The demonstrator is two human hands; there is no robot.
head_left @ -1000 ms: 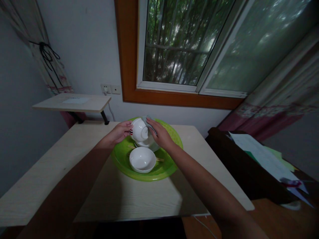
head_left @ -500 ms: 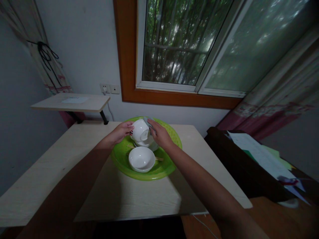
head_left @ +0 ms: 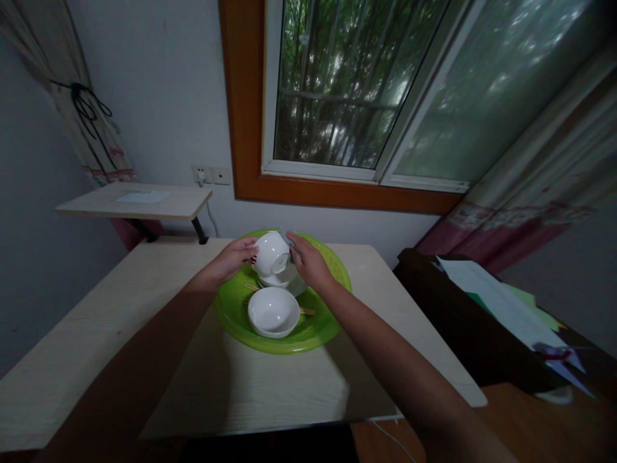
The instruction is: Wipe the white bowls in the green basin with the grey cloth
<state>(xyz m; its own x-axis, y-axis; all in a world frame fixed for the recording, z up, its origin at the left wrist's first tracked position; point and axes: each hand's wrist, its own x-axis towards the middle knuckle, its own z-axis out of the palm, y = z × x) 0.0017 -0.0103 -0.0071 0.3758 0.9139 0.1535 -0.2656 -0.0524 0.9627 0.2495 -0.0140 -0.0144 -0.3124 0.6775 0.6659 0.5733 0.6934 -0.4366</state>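
Note:
My left hand [head_left: 237, 257] grips a white bowl [head_left: 270, 253] by its left side, with the bowl tipped so that its base faces me. A grey cloth [head_left: 284, 236] lies under the fingers of my right hand [head_left: 307, 258], pressed against the bowl's right side. Below them is a wide green basin [head_left: 289, 345]. In it another white bowl [head_left: 274, 312] sits upright at the front, with chopsticks [head_left: 307, 311] sticking out beside it. More white dishes [head_left: 295, 283] lie behind, partly hidden by the held bowl and my right hand.
The basin stands on a pale wooden table [head_left: 284, 392]. A small raised shelf [head_left: 144, 204] with a paper on it is at the back left. Beyond the table's right edge, papers [head_left: 496, 302] lie on a dark piece of furniture. A window [head_left: 357, 83] is behind.
My right hand and the cloth have shifted slightly along the bowl's right side, and less of the cloth shows. The bowl stays in my left hand; the view has shifted a little.

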